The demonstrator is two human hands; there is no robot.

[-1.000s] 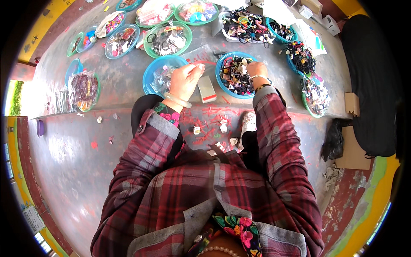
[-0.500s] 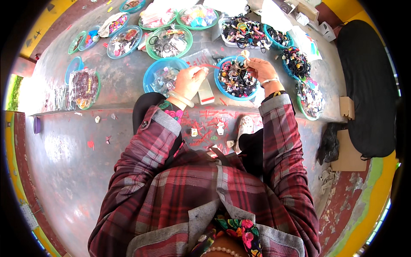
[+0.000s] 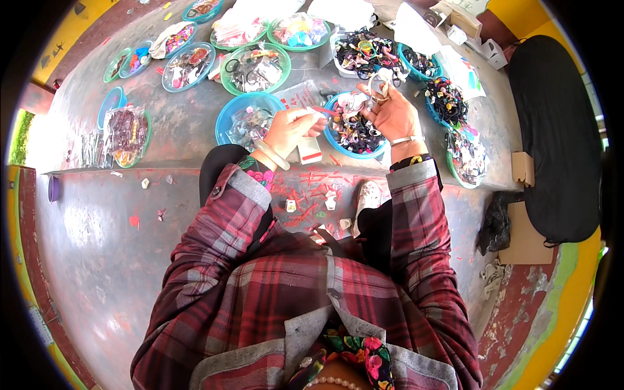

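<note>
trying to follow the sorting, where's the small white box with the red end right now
In the head view the small white box lies on the grey floor just below the left hand, between the two blue bowls.

red-and-grey plaid sleeves [image 3: 214, 227], blue bowl [image 3: 229, 117], green bowl [image 3: 229, 81], grey floor [image 3: 97, 247].

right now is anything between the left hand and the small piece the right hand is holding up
Nothing visible. The left hand and right hand are raised side by side over the blue bowl, the right pinching a small clear piece. Only open air and a thin red strip at the left fingertips lie between them.
</note>
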